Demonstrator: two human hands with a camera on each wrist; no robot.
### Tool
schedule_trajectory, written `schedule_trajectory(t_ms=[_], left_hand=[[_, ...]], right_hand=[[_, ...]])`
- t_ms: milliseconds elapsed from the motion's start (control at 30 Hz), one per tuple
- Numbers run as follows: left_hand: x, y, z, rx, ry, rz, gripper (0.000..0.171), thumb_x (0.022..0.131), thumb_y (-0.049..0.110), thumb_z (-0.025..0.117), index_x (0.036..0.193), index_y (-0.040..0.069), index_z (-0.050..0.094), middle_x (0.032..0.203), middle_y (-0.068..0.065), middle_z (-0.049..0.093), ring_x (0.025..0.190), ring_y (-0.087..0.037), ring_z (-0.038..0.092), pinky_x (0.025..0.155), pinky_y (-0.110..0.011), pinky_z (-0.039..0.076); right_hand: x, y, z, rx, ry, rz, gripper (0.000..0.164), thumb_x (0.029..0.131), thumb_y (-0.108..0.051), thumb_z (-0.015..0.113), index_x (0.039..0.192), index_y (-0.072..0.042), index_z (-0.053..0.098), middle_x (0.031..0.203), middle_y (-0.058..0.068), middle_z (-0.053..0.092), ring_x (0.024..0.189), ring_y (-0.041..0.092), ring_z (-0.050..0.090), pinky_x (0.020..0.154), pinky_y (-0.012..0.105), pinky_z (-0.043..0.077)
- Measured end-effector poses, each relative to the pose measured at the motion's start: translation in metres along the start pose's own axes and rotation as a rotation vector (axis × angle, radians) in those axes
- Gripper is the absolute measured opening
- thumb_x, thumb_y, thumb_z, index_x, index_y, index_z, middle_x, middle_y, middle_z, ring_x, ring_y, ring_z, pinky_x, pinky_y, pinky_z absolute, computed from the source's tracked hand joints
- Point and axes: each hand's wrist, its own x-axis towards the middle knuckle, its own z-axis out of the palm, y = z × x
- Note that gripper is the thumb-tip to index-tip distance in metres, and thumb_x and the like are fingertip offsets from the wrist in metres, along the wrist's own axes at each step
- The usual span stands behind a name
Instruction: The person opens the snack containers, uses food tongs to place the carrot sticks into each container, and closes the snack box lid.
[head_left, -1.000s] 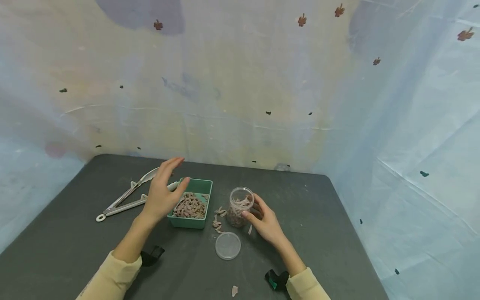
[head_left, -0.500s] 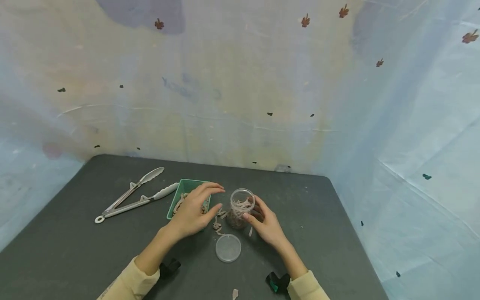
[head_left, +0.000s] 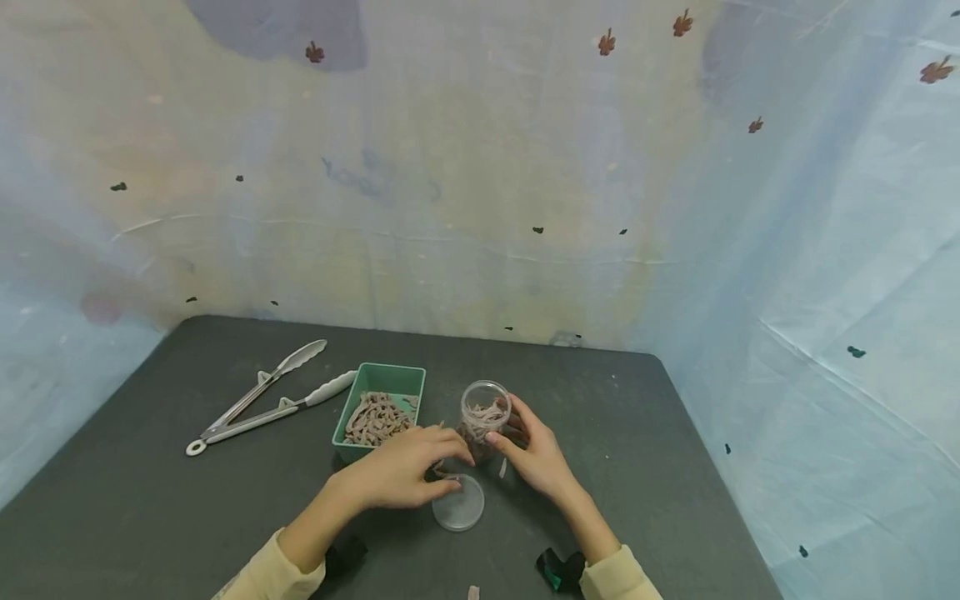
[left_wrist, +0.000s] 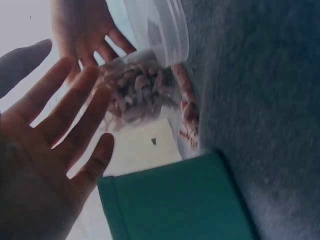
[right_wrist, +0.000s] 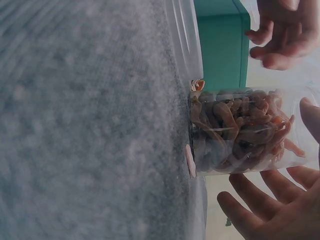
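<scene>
My right hand point(head_left: 540, 457) holds a clear plastic jar point(head_left: 480, 417) upright on the table, thumb on the near side and fingers round the far side. The jar is uncapped and filled with brownish curled strips point(right_wrist: 240, 127). My left hand point(head_left: 408, 468) hovers between the jar and a green box point(head_left: 394, 378), its fingers loosely bent and nothing between them. Below its fingertips lies a translucent round lid point(head_left: 460, 510), partly covered by the thumb. Loose strips point(left_wrist: 189, 117) lie beside the jar, mostly hidden by the left hand in the head view.
More strips point(head_left: 375, 419) fill part of the green box. Open metal tongs point(head_left: 247, 429) lie left of it on the dark table point(head_left: 600, 425). A small pale scrap point(head_left: 473, 592) is at the near edge. A patterned sheet point(head_left: 450, 167) hangs behind.
The left hand has moved right and nearer, from over the green box to above the lid and loose strips. The right hand stays at the jar.
</scene>
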Motion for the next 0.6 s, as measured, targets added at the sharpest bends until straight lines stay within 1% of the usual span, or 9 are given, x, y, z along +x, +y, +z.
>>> schedule_trajectory(t_ms=[100, 200, 367, 533, 600], left_hand=[[-0.001, 0.002, 0.005, 0.032, -0.057, -0.013, 0.032, 0.096, 0.029, 0.077, 0.128, 0.024, 0.071, 0.130, 0.012, 0.064, 0.127, -0.016, 0.059, 0.118, -0.058, 0.036], [-0.001, 0.005, 0.010, 0.076, -0.092, -0.027, 0.036, 0.094, 0.031, 0.080, 0.128, 0.027, 0.071, 0.133, 0.011, 0.064, 0.130, -0.018, 0.058, 0.116, -0.061, 0.037], [0.000, 0.011, 0.013, 0.108, -0.121, -0.037, 0.042, 0.089, 0.029, 0.085, 0.129, 0.029, 0.072, 0.137, 0.009, 0.063, 0.134, -0.021, 0.055, 0.114, -0.059, 0.039], [0.000, 0.016, 0.015, 0.152, -0.170, -0.053, 0.049, 0.084, 0.028, 0.089, 0.130, 0.030, 0.072, 0.138, 0.009, 0.062, 0.131, -0.021, 0.057, 0.112, -0.056, 0.043], [0.000, 0.016, 0.016, 0.169, -0.179, -0.055, 0.050, 0.083, 0.028, 0.091, 0.130, 0.030, 0.072, 0.138, 0.009, 0.062, 0.129, -0.019, 0.058, 0.110, -0.054, 0.044]], right_hand=[[-0.001, 0.000, 0.001, 0.003, -0.002, -0.005, 0.073, 0.100, -0.020, 0.073, 0.162, -0.013, 0.036, 0.154, 0.015, 0.053, 0.136, 0.034, 0.057, 0.107, 0.054, 0.049], [-0.002, 0.001, 0.002, 0.002, -0.001, -0.002, 0.073, 0.100, -0.020, 0.074, 0.162, -0.013, 0.036, 0.154, 0.015, 0.053, 0.136, 0.033, 0.057, 0.107, 0.055, 0.049], [-0.002, 0.001, 0.001, -0.013, 0.010, 0.001, 0.073, 0.099, -0.021, 0.074, 0.162, -0.013, 0.037, 0.151, 0.016, 0.055, 0.134, 0.034, 0.058, 0.106, 0.055, 0.049], [-0.002, 0.001, 0.000, -0.013, 0.010, 0.000, 0.073, 0.100, -0.020, 0.074, 0.162, -0.012, 0.037, 0.150, 0.016, 0.056, 0.134, 0.035, 0.058, 0.106, 0.055, 0.049], [-0.001, 0.000, -0.001, -0.009, 0.005, 0.004, 0.073, 0.100, -0.020, 0.074, 0.162, -0.013, 0.037, 0.151, 0.015, 0.055, 0.135, 0.034, 0.058, 0.107, 0.054, 0.049]])
